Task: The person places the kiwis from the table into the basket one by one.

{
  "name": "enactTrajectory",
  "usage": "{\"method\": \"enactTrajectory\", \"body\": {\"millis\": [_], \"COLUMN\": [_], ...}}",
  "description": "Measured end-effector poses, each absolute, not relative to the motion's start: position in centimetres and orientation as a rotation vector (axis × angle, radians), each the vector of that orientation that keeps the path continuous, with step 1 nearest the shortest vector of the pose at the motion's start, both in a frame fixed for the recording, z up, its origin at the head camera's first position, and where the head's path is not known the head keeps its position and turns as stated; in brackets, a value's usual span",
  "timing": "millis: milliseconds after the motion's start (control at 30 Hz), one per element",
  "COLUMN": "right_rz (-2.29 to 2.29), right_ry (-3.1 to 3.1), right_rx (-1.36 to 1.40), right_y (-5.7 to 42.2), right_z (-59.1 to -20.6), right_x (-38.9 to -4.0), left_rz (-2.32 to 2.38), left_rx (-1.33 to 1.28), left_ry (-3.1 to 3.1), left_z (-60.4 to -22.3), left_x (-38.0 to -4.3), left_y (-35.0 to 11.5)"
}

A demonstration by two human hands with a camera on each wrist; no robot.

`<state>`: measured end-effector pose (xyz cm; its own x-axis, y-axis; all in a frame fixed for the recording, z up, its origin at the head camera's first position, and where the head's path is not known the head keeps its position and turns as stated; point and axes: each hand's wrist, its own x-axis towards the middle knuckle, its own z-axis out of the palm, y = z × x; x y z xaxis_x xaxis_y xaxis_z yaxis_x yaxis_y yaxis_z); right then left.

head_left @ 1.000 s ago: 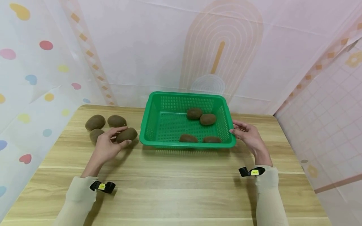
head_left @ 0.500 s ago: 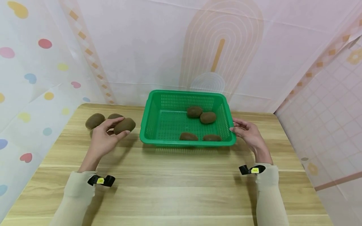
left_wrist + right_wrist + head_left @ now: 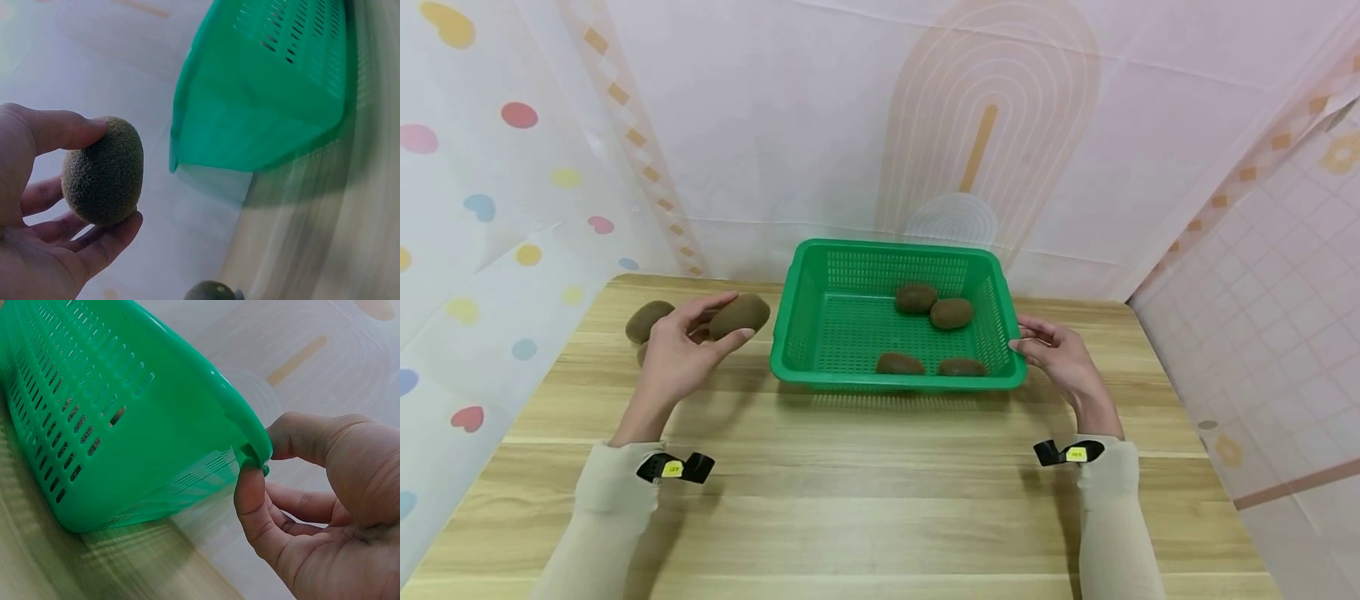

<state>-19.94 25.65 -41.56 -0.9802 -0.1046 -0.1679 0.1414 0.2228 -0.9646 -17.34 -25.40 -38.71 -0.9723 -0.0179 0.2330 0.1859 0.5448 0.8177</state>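
Note:
My left hand [image 3: 681,354] holds a brown, fuzzy kiwi [image 3: 741,314] between thumb and fingers, raised over the table left of the green basket [image 3: 898,381]. In the left wrist view the held kiwi [image 3: 105,172] shows against the pale backdrop, apart from the basket [image 3: 250,112]. My right hand [image 3: 1060,358] pinches the basket's right rim; the right wrist view shows thumb and index finger at that rim [image 3: 234,403]. Inside the basket, two kiwis [image 3: 951,313] lie toward the back right and two more [image 3: 900,363] by the front wall, partly hidden by it.
Behind my left hand, a kiwi [image 3: 649,321] sits on the wooden table [image 3: 880,500], with others mostly covered by the hand. Patterned cloth [image 3: 775,125] hangs along the back and both sides of the table.
My left hand has lifted the kiwi off the table, away from the others, then moved slightly right with it. My right hand and the basket have stayed in place.

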Motion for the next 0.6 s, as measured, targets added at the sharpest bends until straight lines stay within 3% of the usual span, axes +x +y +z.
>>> {"method": "enactTrajectory", "body": {"millis": [600], "right_rz": [-1.851], "right_ry": [2.299], "right_rx": [0.020], "right_y": [25.6], "right_z": [-41.7], "right_x": [-20.0], "left_rz": [-1.455], "left_rx": [-0.264], "left_ry": [-2.537], "left_z": [-37.3], "left_x": [-18.0], "left_y": [-22.9]}}
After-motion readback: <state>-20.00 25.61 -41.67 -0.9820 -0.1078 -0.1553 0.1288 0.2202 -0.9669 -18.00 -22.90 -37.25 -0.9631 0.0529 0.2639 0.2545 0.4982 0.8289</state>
